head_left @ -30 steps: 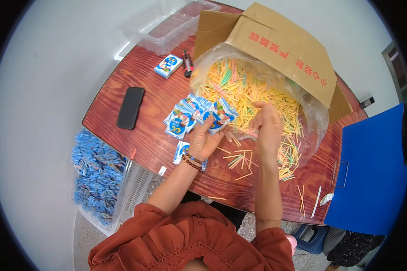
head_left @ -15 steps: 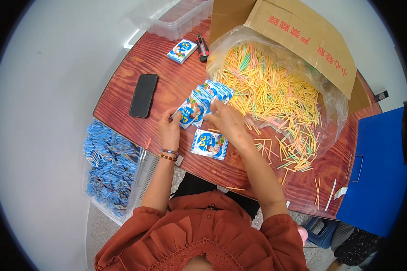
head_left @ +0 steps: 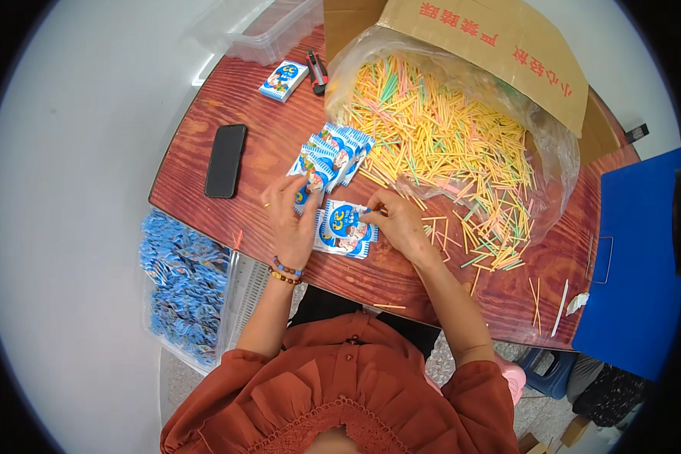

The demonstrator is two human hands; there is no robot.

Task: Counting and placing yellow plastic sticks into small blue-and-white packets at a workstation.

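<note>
My right hand (head_left: 398,225) pinches the right edge of a small blue-and-white packet (head_left: 343,219), held over another packet (head_left: 346,247) that lies flat near the table's front edge. My left hand (head_left: 289,219) is open, its fingers spread at the lower left end of an overlapping row of similar packets (head_left: 341,148). A fingertip seems to touch the lowest packet there; whether it presses on it I cannot tell.
Beyond my right hand, a plastic-lined carton (head_left: 499,38) spills yellow, pink and green sticks (head_left: 446,129). A phone (head_left: 225,160), a box cutter (head_left: 317,73), a small stack of packets (head_left: 284,80) and a clear bin (head_left: 272,38) stand leftward. Lower left, a tub holds blue packets (head_left: 185,291).
My right hand has come down from the row toward the front, now with a packet over the one lying there. My left hand's fingers have spread beside the row. The view has shifted slightly.
</note>
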